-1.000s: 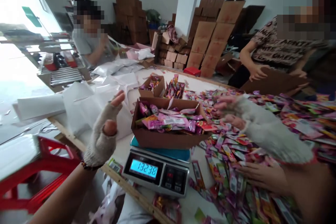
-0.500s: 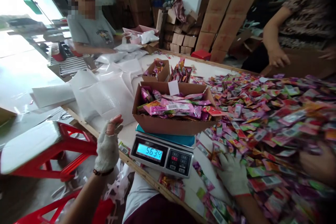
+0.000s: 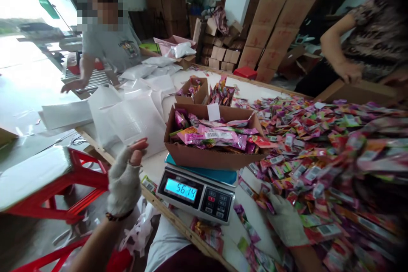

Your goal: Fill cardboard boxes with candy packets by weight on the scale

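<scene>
My left hand, in a white fingerless glove, is raised left of the scale. Its bare fingers are partly bent and apart, with nothing in them. My right hand, also gloved, lies palm down at the near edge of the heap of candy packets. Its fingers reach among the packets, their tips partly hidden. A digital scale with a lit blue display reading about 5614 stands between my hands. On its blue pan rests an open cardboard box filled with pink and purple packets and a white card.
Two smaller boxes of packets stand behind the scale. White bubble bags lie at left, near a red stool. One person stands across the table; another person's hand touches a carton at right. Cartons are stacked behind.
The display has dropped from about 5634 to about 5614. My left hand has shifted slightly left. The person across has stretched an arm leftward, and the right-hand person's carton is tilted more upward.
</scene>
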{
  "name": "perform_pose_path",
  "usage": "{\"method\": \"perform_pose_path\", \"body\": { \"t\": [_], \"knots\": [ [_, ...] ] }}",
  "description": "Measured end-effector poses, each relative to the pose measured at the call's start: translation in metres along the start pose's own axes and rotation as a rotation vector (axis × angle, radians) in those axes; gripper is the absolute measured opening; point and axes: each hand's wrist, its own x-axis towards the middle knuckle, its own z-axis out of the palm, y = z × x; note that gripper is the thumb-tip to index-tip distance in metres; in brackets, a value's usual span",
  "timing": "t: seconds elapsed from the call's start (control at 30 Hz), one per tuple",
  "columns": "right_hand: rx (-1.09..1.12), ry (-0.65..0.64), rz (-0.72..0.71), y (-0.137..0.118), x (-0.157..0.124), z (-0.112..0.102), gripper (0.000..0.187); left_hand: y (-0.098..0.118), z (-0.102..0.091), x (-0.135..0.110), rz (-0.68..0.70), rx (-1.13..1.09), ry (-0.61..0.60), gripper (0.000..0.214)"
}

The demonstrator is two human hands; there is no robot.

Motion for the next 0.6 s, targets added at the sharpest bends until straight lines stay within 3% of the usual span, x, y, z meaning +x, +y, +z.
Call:
{"method": "perform_pose_path", "body": {
  "t": [0.07, 0.13, 0.23, 0.33, 0.4, 0.47, 0.6],
  "knots": [
    [0.001, 0.036, 0.023, 0.002, -0.002, 0.009, 0.049, 0.046, 0.01, 0.019, 0.231, 0.14, -0.028, 0.024],
    [-0.022, 0.071, 0.053, 0.002, -0.003, 0.017, 0.048, 0.092, 0.029, 0.036, 0.452, 0.239, -0.174, 0.02],
    [-0.086, 0.083, 0.125, -0.002, -0.004, 0.023, 0.046, 0.137, 0.076, 0.054, 0.655, 0.412, -0.667, 0.018],
    [-0.097, 0.072, 0.17, -0.005, -0.004, 0.024, 0.048, 0.146, 0.125, 0.067, 0.733, 0.804, -1.073, 0.019],
    [-0.066, 0.074, 0.174, -0.006, -0.004, 0.024, 0.051, 0.145, 0.146, 0.076, 0.747, 1.02, -1.176, 0.019],
    [-0.036, 0.104, 0.163, -0.005, -0.003, 0.026, 0.05, 0.149, 0.153, 0.086, 0.703, 1.114, -1.236, 0.019],
    [-0.031, 0.213, 0.123, -0.005, -0.003, 0.029, 0.044, 0.184, 0.151, 0.094, 0.723, 1.167, -1.153, 0.027]
  ]
}}
